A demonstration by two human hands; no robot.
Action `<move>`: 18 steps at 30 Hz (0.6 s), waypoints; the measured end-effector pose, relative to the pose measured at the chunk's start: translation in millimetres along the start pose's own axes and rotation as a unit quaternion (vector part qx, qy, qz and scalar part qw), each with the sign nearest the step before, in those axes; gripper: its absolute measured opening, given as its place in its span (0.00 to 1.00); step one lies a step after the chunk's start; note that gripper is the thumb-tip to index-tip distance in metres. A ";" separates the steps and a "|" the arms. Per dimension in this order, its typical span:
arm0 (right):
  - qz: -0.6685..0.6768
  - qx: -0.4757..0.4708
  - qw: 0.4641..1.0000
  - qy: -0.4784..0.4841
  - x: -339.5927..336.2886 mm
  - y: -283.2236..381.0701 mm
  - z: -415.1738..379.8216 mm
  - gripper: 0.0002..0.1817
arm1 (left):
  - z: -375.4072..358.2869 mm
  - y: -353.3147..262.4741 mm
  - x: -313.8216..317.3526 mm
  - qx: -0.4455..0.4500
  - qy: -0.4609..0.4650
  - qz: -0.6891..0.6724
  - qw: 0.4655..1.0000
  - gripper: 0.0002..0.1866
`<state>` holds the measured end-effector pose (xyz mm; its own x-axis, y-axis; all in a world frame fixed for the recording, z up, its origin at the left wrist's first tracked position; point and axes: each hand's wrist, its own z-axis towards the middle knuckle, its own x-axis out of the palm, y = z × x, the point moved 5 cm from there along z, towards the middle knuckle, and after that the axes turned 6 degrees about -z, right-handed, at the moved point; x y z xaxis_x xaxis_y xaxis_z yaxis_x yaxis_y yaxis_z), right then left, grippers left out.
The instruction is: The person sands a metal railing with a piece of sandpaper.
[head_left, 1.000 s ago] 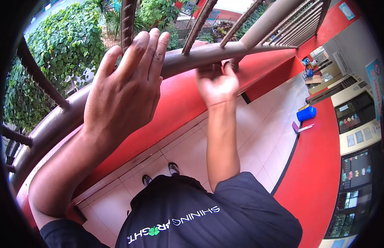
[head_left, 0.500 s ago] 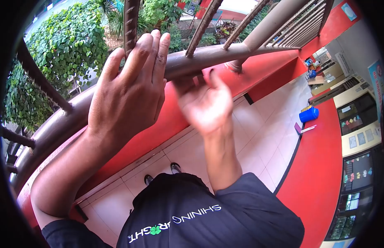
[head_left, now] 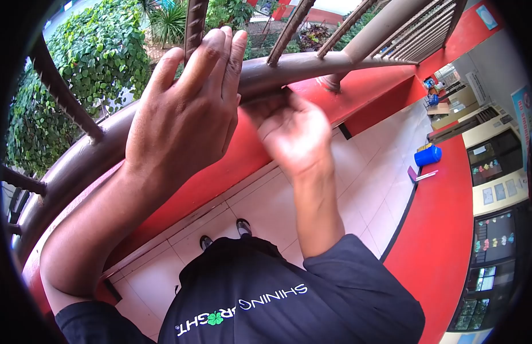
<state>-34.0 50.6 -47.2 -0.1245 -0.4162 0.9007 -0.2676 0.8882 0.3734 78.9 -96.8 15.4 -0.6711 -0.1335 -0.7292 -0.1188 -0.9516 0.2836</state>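
Observation:
My left hand [head_left: 188,109] lies back up over the thick brown handrail [head_left: 111,137], its fingers stretched forward. One finger sits apart from the others, on the other side of a ribbed vertical bar [head_left: 195,23]. My right hand [head_left: 294,135] is palm up below the rail, to the right of my left hand. It is blurred, with its fingers apart and their tips in shadow close to the rail's underside. Nothing shows in its palm.
A red low wall [head_left: 220,178] runs under the rail. Leafy plants [head_left: 88,63] grow beyond the bars. A blue container [head_left: 428,156] stands by a red ledge [head_left: 432,229] on the right. My feet [head_left: 243,227] are on pale floor tiles [head_left: 266,198].
My right hand has shifted slightly right, and its fingers have changed position beneath the rail. The view has shifted slightly; my left hand stays over the rail beside the same bar.

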 end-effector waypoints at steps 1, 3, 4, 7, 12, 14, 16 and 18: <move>-0.012 0.014 1.000 0.009 -0.1 4.0 -2.6 0.23 | -0.1 -1.0 -0.7 0.002 -0.001 0.008 1.000 0.38; 0.024 -0.043 0.999 -0.009 -20.5 53.6 45.9 0.25 | -1.1 -1.4 -1.7 0.006 -0.009 0.007 1.000 0.38; -0.014 -0.081 0.996 -0.021 -4.9 40.9 27.2 0.24 | -1.0 -1.7 -1.7 0.004 -0.008 0.002 1.000 0.38; 0.021 0.048 0.999 -0.009 0.4 -11.8 -3.8 0.22 | 0.6 -0.1 -0.8 0.001 -0.010 -0.004 1.000 0.38; -0.005 -0.080 0.997 0.001 -24.2 69.0 45.3 0.23 | 0.3 -1.2 -2.3 -0.003 -0.004 0.007 1.000 0.38; -0.019 0.002 1.000 -0.005 1.9 0.6 -2.6 0.24 | 0.1 -0.9 -1.0 -0.006 0.004 0.004 1.000 0.38; -0.023 0.015 1.000 0.001 0.7 8.9 1.6 0.24 | 1.4 -0.9 -2.1 -0.004 0.008 0.011 1.000 0.38; 0.011 -0.038 0.999 0.012 -18.7 50.5 44.5 0.24 | 2.2 -2.2 -2.9 -0.006 0.008 0.014 1.000 0.38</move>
<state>-87.7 94.6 -55.0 -0.1067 -0.3920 0.9138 -0.1910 0.9100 0.3681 79.6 -93.7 18.2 -0.6628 -0.1635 -0.7308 -0.0920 -0.9507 0.2961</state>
